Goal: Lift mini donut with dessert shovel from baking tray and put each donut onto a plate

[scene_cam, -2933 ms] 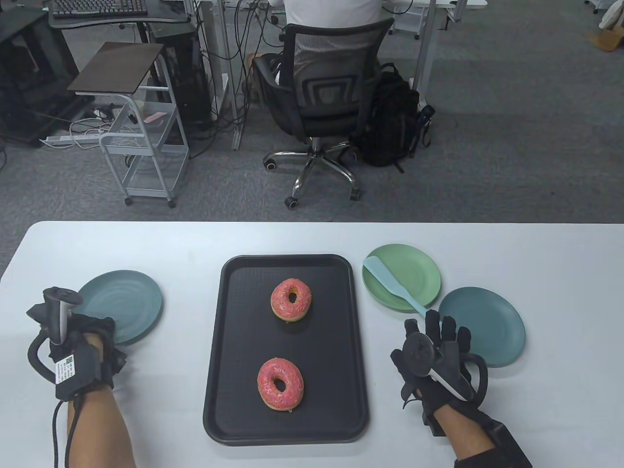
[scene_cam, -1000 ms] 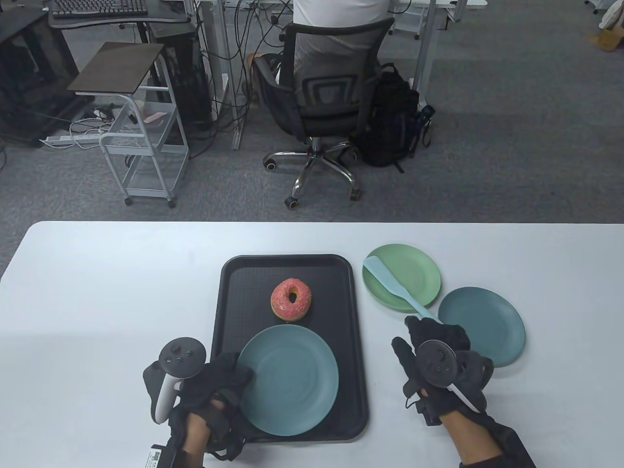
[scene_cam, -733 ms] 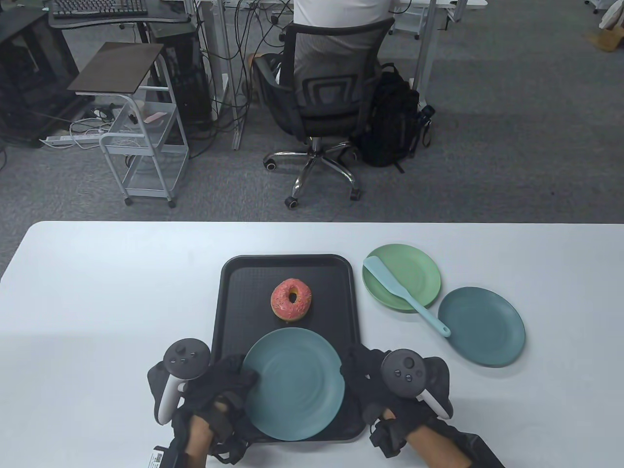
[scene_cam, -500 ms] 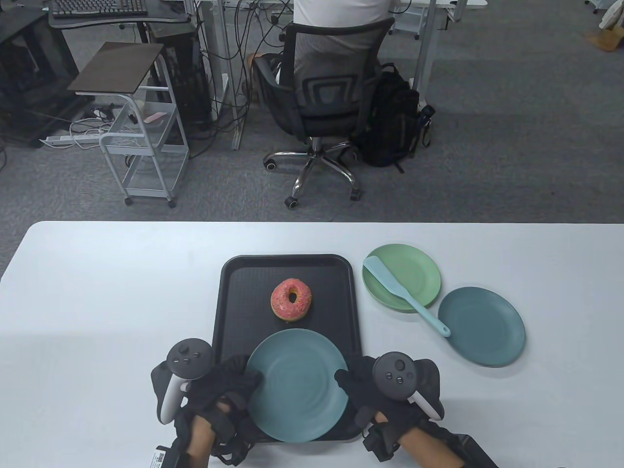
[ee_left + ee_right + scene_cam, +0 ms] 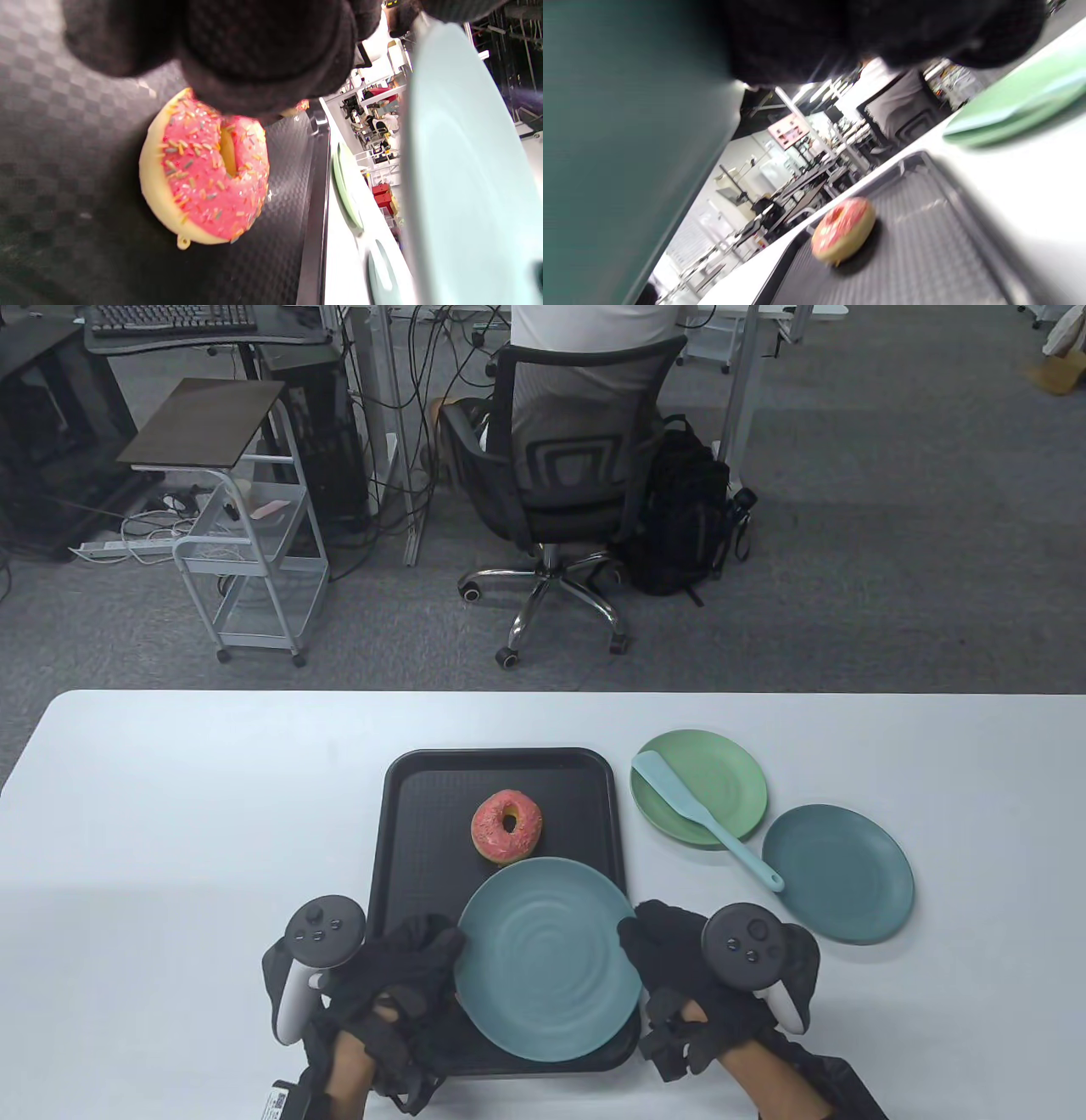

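Both hands hold a teal plate level above the near half of the black baking tray. My left hand grips its left rim and my right hand grips its right rim. One pink sprinkled donut lies in plain sight on the tray's far half. The near donut is hidden under the plate in the table view; the left wrist view shows it on the tray below my fingers. The light blue dessert shovel lies untouched, blade on the green plate.
A green plate and a second teal plate sit right of the tray, close together. Beyond the table's far edge stand an office chair with a person in it and a small cart.
The left hand carried the teal plate from the table's left to above the near donut. The right hand left the shovel's handle and took the plate's right rim; the plate has shifted right.
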